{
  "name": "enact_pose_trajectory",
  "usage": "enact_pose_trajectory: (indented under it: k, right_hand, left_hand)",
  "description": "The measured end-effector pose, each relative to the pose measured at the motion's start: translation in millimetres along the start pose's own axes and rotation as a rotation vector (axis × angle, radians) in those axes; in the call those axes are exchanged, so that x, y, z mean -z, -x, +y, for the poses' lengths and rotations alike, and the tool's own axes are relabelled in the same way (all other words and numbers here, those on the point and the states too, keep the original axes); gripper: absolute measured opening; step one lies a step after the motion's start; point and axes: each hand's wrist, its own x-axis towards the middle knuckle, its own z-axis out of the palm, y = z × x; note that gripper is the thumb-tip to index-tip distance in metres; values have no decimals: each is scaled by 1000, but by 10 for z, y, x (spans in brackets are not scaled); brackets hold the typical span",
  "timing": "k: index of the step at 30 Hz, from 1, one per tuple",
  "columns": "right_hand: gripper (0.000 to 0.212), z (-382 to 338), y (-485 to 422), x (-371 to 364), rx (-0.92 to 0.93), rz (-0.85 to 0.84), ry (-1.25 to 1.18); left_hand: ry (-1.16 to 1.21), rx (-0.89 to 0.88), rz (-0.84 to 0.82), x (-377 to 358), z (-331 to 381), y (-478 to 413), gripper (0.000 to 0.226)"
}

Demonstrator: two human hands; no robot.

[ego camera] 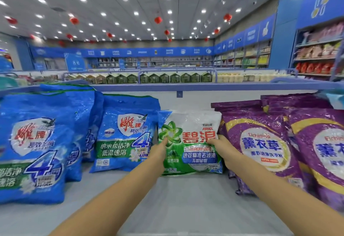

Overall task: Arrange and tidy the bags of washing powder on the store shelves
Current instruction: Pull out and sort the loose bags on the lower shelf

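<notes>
1. The task's thing in hand is a green and white bag (pixel 189 142) of washing powder. It stands near the middle of the frame on the pale shelf (pixel 186 202), leaning back, with a blue bag (pixel 122 135) just to its left and a row of purple bags (pixel 260 146) touching its right edge.
2. The left hand (pixel 158 154) is on the bag's left edge and the right hand (pixel 226 154) on its right edge, both about mid-height.
3. The grip: on each side what looks like the thumb lies on the printed front, and the other fingers are hidden behind the edge. It reads as a pinch on the bag from both sides, though the hidden fingers leave some doubt.
4. Handling, as a judgement: the bag is a soft, glossy plastic pouch, creased near the top, so it will likely sag and slip if held by thin film alone. The powder inside should make it bottom-heavy and fairly light for its kind, being smaller than its neighbours.
5. The side edges at mid-height, or the lower corners, look like the safest hold. The flat top seal would let the body swing.
6. More large blue bags (pixel 37 148) fill the left of the frame, one tilted forward.
</notes>
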Motion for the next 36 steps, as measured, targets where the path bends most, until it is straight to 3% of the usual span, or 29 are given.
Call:
enact_pose_trajectory:
  k: [7,12,20,22,25,29,31,36]
  right_hand:
    - [30,3,-3,-28,147,122,108]
    - [41,-57,31,-19,239,200,168]
    - [48,-399,371,41,433,285,235]
    - [39,-464,587,71,539,295,224]
    - [32,-485,1039,87,689,214,183]
    - [28,-326,1590,-17,768,36,50]
    - [19,-159,1796,-144,769,-12,-6]
    - [23,289,2229,-508,681,-106,-153]
  left_hand:
    - [37,8,8,-31,-7,-10,58]
    - [-170,-184,34,-6,57,117,50]
    - [-148,-333,-151,520,532,479,43]
    - [-114,-397,-190,780,617,630,33]
    - [-91,-524,-213,1251,659,915,20]
    - [-68,-671,-147,1955,525,1333,18]
    - [-60,-716,-77,2294,373,1553,20]
    - [-45,-690,166,3097,-176,2121,25]
